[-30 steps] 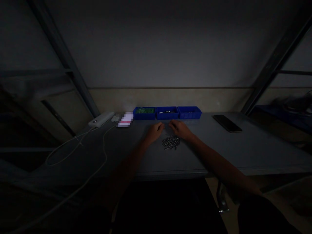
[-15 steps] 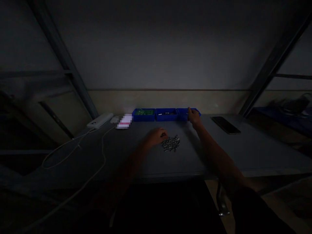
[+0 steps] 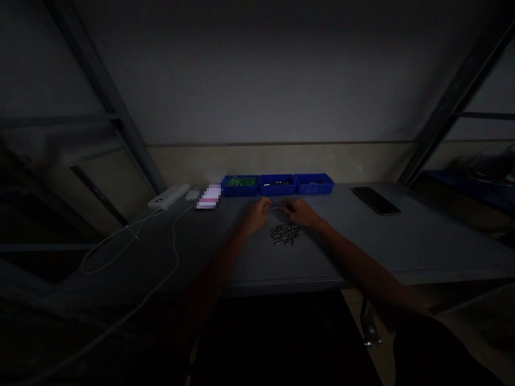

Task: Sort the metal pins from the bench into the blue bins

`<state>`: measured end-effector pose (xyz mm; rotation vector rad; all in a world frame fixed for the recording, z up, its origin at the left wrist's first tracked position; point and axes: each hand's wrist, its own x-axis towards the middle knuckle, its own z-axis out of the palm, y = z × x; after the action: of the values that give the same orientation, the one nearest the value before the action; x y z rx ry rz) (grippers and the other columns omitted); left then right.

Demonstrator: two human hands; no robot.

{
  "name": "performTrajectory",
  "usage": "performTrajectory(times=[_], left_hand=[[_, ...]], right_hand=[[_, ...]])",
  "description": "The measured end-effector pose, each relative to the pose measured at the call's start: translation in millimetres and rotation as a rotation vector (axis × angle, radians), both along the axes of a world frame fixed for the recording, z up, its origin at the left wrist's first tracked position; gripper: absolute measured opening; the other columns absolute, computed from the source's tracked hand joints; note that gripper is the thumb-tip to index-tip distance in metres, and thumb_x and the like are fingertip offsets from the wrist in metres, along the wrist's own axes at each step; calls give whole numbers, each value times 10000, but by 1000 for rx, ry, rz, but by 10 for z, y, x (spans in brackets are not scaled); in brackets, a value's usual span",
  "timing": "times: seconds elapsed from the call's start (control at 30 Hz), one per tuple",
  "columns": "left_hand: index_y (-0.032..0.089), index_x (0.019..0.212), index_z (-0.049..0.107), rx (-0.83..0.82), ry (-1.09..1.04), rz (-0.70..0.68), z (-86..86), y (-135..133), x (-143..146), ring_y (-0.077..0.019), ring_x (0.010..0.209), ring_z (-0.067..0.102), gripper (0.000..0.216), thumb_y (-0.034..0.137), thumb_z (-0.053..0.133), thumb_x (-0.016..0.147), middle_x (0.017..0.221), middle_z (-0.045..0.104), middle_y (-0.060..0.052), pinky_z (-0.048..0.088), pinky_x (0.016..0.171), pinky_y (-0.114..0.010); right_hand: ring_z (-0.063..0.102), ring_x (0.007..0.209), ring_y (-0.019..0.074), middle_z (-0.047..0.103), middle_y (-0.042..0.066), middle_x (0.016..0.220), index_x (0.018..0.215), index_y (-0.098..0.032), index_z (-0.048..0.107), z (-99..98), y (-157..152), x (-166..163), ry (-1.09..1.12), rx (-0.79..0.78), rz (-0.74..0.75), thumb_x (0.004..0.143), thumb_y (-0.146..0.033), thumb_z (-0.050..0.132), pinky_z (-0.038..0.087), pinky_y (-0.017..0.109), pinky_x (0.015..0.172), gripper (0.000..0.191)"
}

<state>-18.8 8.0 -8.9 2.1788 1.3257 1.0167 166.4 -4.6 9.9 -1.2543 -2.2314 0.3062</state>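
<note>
The left hand [image 3: 256, 214] and right hand [image 3: 301, 212] pinched a slim metal rod [image 3: 274, 208], ends hidden. Indistinct, slender metal pieces [image 3: 285, 234] overlapped at its five o'clock.

1 head-worn camera looks forward and down at the hands [image 3: 256, 215].

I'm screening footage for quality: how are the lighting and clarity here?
Head view: very dim overall, the screen brightest but pixelated; head view, centre: metal pieces glint faintly, while left hand and right hand show little finger detail.
</note>
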Motion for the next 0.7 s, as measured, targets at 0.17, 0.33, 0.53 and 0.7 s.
performTrajectory(times=[0.17,0.33,0.53,0.7], left_hand=[[196,894,538,25,-37,-26,16,-16,-4,-117,660,566,138,179,411,842,688,578,28,411,624,-221],[194,876,544,55,-60,-35,35,-54,29,-118,638,569,112,192,437,842,692,595,20,419,619,-227],[178,799,548,86,-90,-69,42,-46,39,-122,692,584,24,191,528,794,745,626,-1,448,657,-233],[176,777,560,123,-33,-53,34,-43,34,-120,678,567,42,174,524,797,741,615,-1,448,651,-234]], right_hand=[[511,604,110,628,27,714,894,-139,632,-62,-5,-16,38,36,39,847,-236,522,330,213,583,154],[496,604,113,618,25,701,844,-149,628,-22,-19,-6,69,72,13,864,-244,498,319,219,589,163],[457,572,108,556,6,614,670,-151,570,-1,-18,-10,48,80,-25,893,-272,456,275,227,561,278],[453,558,103,557,-10,624,828,-157,595,0,-41,-22,120,46,-18,877,-275,480,287,219,561,172]])
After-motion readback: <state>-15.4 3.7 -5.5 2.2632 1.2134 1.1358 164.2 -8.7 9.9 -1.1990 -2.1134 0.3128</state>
